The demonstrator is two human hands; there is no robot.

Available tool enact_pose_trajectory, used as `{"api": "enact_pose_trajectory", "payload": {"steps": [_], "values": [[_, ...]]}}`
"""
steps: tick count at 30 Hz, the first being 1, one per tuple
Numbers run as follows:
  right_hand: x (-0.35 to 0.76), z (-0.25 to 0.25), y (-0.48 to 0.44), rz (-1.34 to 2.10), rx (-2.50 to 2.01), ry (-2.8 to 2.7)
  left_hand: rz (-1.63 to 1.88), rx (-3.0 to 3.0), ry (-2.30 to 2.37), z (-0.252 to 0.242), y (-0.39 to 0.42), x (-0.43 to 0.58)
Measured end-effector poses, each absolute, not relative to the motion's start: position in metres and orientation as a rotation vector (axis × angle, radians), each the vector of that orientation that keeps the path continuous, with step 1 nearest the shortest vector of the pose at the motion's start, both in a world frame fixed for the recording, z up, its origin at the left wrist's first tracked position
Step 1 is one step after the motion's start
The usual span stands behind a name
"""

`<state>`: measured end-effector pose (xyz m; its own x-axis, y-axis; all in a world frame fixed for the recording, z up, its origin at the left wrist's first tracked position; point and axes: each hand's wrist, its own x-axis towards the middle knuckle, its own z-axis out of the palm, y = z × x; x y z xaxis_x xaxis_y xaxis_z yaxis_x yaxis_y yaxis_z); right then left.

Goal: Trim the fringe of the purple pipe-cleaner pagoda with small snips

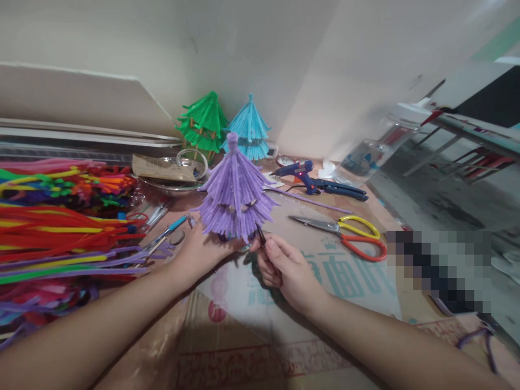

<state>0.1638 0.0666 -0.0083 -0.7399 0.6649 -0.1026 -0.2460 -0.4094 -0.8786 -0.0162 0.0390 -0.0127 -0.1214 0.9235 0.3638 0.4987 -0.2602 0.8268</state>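
Observation:
A purple two-tiered umbrella-like model (pixel 235 197) made of pipe cleaners stands upright in the middle of the view. My left hand (pixel 203 250) is closed under its lower tier and holds it from below. My right hand (pixel 280 265) is closed in a pinch on a small dark tool (pixel 260 234) whose tip touches the lower fringe of the purple model. What the tool is exactly I cannot make out.
A green model (pixel 203 122) and a blue model (pixel 249 130) stand at the back. A pile of coloured pipe cleaners (pixel 60 216) fills the left. Scissors (pixel 345 233), a blue glue gun (pixel 303 174), a glass bowl (pixel 179 173) and a clear bottle (pixel 377 149) lie around on cardboard (pixel 284 336).

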Motion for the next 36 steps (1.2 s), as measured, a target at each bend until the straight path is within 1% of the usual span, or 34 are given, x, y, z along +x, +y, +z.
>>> {"api": "enact_pose_trajectory", "payload": {"steps": [13,36], "values": [[0.1643,-0.0059,0.0665,2.200,-0.618,-1.286,1.356,1.628,1.608,-0.0163,0.0339,-0.0154],[0.1579,-0.0093,0.0660,2.243,-0.600,-1.203,1.329,1.677,1.639,-0.0157,0.0312,-0.0188]]}}
